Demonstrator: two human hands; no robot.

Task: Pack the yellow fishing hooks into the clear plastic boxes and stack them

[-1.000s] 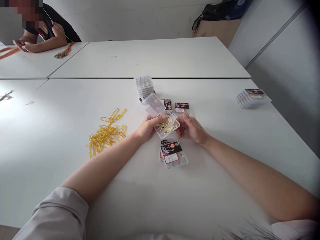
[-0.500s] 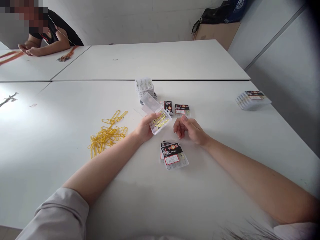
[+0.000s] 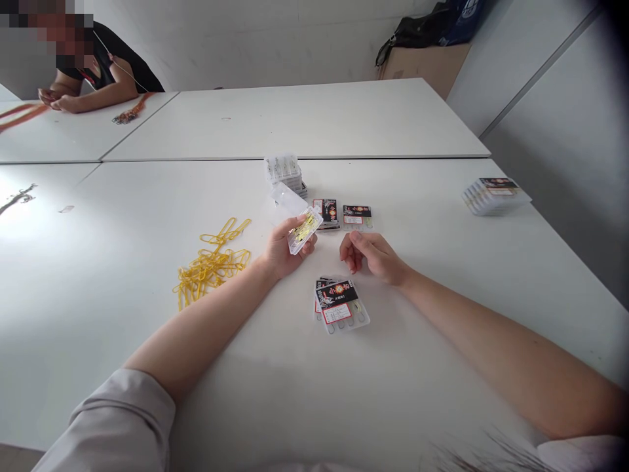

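My left hand [image 3: 284, 250] grips a small clear plastic box [image 3: 304, 229], tilted, its lid swung up and back. Narrow yellow-and-dark pieces lie in the box; they are too small to name. To the right, my right hand [image 3: 369, 254] is curled above the table, thumb against the index finger; whatever it holds, if anything, is hidden. Just below the hands lie overlapping hook packs [image 3: 343, 307] with black labels. Beyond my fingers are a stack of labelled packs [image 3: 326, 214] and a single labelled pack [image 3: 358, 216].
Stacked clear boxes [image 3: 282, 169] stand behind my left hand. Yellow looped cords [image 3: 209, 272] lie in a pile to the left. More packs [image 3: 494, 196] sit near the right table edge. Across the white table [image 3: 295, 121], a person [image 3: 111, 72] rests their forearms near orange cords [image 3: 132, 115].
My left hand has turned and tipped the open box, which has shifted slightly left, away from my right hand. My right hand has stayed almost still.
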